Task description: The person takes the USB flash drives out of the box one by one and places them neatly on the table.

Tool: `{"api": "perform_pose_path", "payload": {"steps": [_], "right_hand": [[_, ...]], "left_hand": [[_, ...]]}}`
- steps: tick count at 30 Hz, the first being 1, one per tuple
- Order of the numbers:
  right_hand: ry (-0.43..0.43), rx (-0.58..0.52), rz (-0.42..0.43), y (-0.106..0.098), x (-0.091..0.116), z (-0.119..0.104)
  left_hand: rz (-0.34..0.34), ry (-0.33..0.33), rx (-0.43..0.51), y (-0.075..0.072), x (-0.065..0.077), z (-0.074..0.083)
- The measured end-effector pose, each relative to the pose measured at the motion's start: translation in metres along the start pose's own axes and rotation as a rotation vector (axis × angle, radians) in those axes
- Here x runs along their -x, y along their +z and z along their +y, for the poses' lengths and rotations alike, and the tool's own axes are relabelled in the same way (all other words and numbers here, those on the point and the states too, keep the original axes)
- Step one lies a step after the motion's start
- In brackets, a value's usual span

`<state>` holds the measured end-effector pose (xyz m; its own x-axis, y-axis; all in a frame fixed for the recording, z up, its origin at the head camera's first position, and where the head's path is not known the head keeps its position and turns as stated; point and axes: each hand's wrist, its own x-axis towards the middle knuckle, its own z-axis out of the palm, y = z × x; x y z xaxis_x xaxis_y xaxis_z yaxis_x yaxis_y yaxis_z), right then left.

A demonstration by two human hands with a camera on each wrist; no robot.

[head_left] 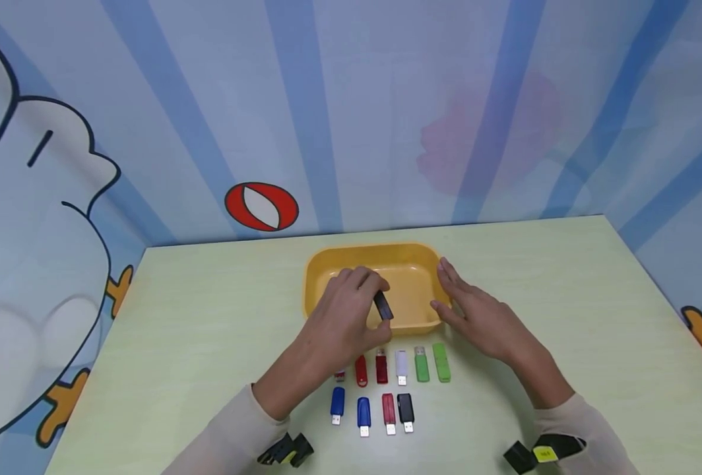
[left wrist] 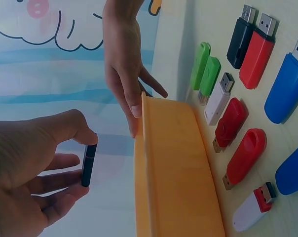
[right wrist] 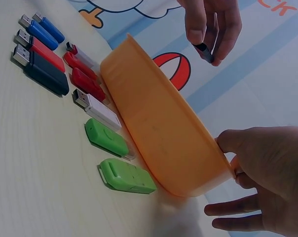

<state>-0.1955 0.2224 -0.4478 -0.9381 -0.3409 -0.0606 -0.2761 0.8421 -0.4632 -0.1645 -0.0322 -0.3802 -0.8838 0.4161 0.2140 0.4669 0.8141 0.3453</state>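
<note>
My left hand (head_left: 345,320) pinches a black USB flash drive (head_left: 383,306) between thumb and fingertips, above the yellow plastic tray (head_left: 413,284). In the left wrist view the held flash drive (left wrist: 89,165) is seen edge-on, clear of the tray wall (left wrist: 176,163). My right hand (head_left: 484,320) grips the tray's right end. In the right wrist view, its thumb and a finger (right wrist: 240,175) are at the rim while other fingers stick out, holding nothing.
Two rows of USB flash drives lie in front of the tray, including a green one (head_left: 441,363), a white one (head_left: 401,366), a blue one (head_left: 363,412) and a black one (head_left: 406,409). A patterned blue backdrop (head_left: 375,119) rises behind the table (head_left: 208,316).
</note>
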Motion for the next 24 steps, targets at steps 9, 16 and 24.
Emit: {"api": "perform_pose_path", "payload": {"steps": [9, 16, 24], "right_hand": [[0.005, 0.000, -0.005, 0.000, 0.002, 0.001], [-0.010, -0.012, 0.003, -0.001, 0.002, 0.000], [-0.017, -0.005, 0.009, 0.000, 0.002, -0.001]], "left_hand": [[-0.009, 0.017, 0.053, -0.003, 0.009, 0.005], [0.015, 0.082, 0.036, -0.004, 0.014, 0.009], [-0.010, 0.105, 0.032, -0.003, 0.021, 0.014]]}}
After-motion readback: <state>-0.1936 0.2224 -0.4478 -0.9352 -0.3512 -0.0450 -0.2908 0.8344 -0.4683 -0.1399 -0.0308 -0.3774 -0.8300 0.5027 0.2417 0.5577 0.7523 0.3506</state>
